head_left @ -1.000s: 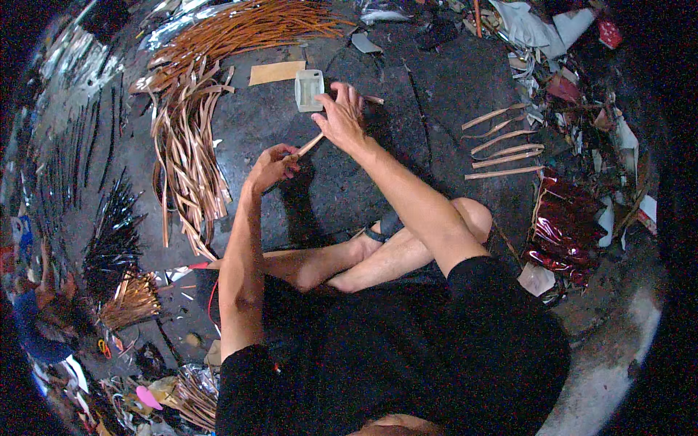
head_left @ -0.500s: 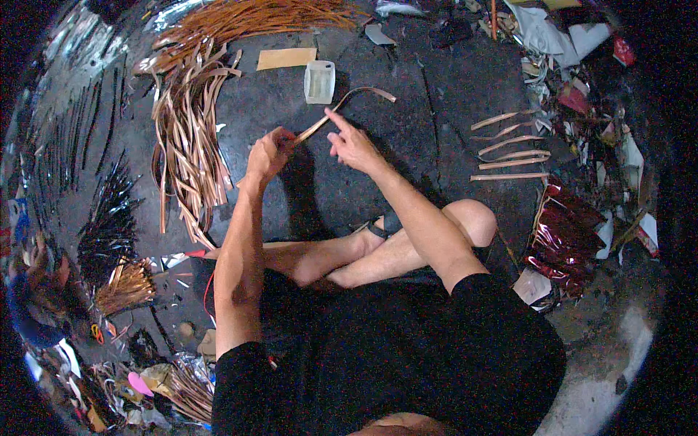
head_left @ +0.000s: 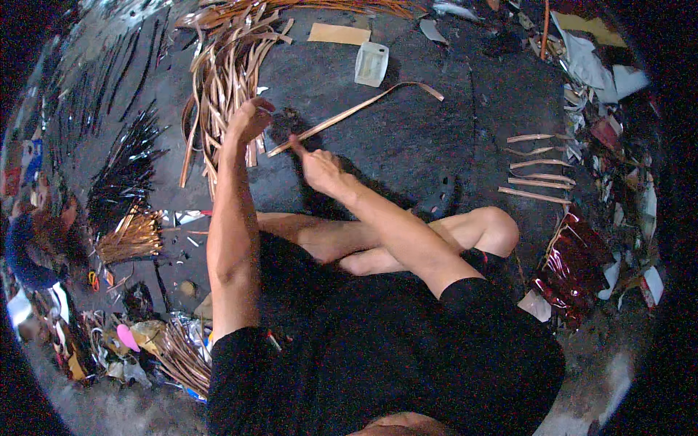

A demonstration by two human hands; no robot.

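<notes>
A long, narrow tan strip (head_left: 363, 103) lies slantwise in front of me, its far end curling over to the right. The outstretched index finger of my right hand (head_left: 321, 171) meets the strip near its lower left end, while the other fingers are bent in. My left hand (head_left: 249, 120) is off the strip, fingers apart, at the right edge of a loose bundle of glossy tan-brown strips (head_left: 224, 76). It partly covers that bundle, and I cannot tell whether it touches it.
Beyond the strip stand a whitish plastic tub (head_left: 371, 64) and a tan flat piece (head_left: 339, 33). Several short strips (head_left: 539, 163) lie in a row at right, near dark red shiny sheets (head_left: 571, 254). Black strips (head_left: 127, 163) and a person's blue sleeve (head_left: 25, 251) are at left.
My left hand has let go of the strip and moved toward the bundle. My right index finger has shifted to the strip's lower left end. The whole view has shifted.
</notes>
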